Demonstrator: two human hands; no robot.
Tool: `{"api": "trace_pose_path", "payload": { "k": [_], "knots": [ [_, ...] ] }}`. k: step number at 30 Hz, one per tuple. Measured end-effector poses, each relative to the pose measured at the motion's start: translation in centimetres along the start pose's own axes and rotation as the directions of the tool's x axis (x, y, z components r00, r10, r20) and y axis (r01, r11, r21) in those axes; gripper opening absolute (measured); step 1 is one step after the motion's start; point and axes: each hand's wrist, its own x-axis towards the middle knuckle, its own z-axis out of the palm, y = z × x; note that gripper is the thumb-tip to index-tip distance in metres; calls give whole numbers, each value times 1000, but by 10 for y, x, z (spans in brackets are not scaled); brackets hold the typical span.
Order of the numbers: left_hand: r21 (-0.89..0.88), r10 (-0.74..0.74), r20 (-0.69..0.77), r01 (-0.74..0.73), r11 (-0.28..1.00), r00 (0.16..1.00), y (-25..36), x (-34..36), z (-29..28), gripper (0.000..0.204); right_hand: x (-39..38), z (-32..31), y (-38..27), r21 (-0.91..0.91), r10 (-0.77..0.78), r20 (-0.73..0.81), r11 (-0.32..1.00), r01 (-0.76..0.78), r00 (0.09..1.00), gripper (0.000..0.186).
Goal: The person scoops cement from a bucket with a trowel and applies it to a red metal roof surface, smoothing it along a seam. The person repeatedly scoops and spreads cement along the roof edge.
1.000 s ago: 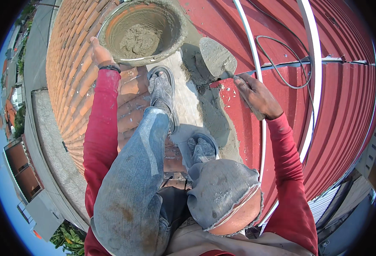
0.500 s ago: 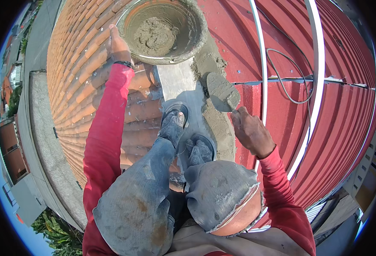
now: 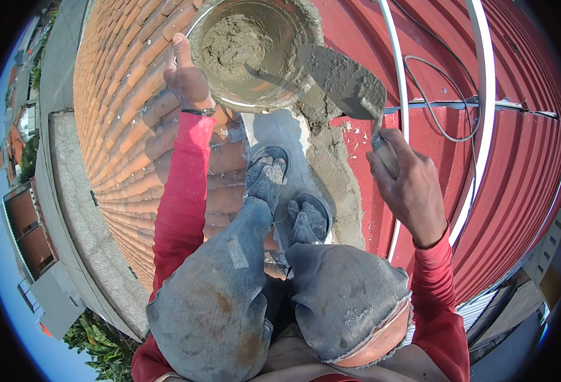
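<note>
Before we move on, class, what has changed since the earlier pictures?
The right hand has moved the trowel from over the mortar strip toward the mortar bowl; its tip now overlaps the bowl's rim in view. Since the first picture, the left foot has drawn back, nearer the right foot. Nothing was let go: the right hand still grips the trowel, and the left hand stays at the bowl's rim.

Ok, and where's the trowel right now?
In the head view, the trowel is upper right of centre, in the right hand, its blade tip overlapping the right rim of the bucket.
</note>
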Motion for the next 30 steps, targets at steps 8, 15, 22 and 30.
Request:
{"api": "trace_pose_path", "payload": {
  "k": [8, 15, 22, 30],
  "knots": [
    [321, 153, 365, -279, 905, 918, 5, -54, -8, 52, 121, 102, 22, -548, -367, 188, 730, 408, 911, 34],
    [182, 167, 456, -276, 944, 874, 2, -58, 2, 49, 117, 96, 41, 267, -593, 114, 791, 551, 797, 25],
    [157, -15, 85, 2, 988, 996, -5, -8, 3, 67, 53, 27, 34, 638, -112, 486, 724, -264, 867, 32],
    [-136, -308, 131, 324, 936, 942, -22, 35, -26, 59, -36, 43, 70, 660, 62, 742, -248, -709, 668, 39]
  ]
}}
